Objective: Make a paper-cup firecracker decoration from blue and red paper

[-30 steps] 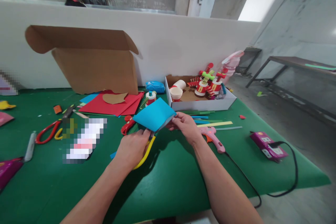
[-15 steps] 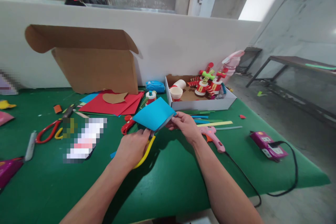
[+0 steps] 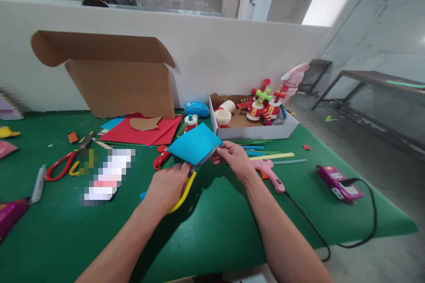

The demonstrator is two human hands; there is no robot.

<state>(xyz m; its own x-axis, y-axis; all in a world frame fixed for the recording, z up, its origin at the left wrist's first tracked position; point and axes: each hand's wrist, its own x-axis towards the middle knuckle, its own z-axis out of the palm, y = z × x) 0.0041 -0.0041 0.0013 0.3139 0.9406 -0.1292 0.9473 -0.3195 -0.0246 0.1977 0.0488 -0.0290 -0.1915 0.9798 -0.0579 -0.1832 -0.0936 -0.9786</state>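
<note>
A folded sheet of blue paper [image 3: 196, 143] is held up over the table in front of me. My right hand [image 3: 235, 160] pinches its right edge between thumb and fingers. My left hand [image 3: 168, 189] is closed around the yellow-handled scissors [image 3: 186, 198] at the paper's lower edge. The paper and my fingers hide most of the blades, so I cannot tell how far they reach into the sheet. Just left of the paper lies a red tool [image 3: 161, 158], partly covered. A small decorated paper cup [image 3: 191, 123] stands behind the sheet.
A white box [image 3: 255, 132] holds cups and decorated figures. The pink glue gun [image 3: 270, 174] lies right of my right hand, its black cord trailing to a purple pack [image 3: 340, 184]. At left are red-handled scissors [image 3: 61, 166], red paper [image 3: 116, 135] and an open cardboard box [image 3: 122, 88].
</note>
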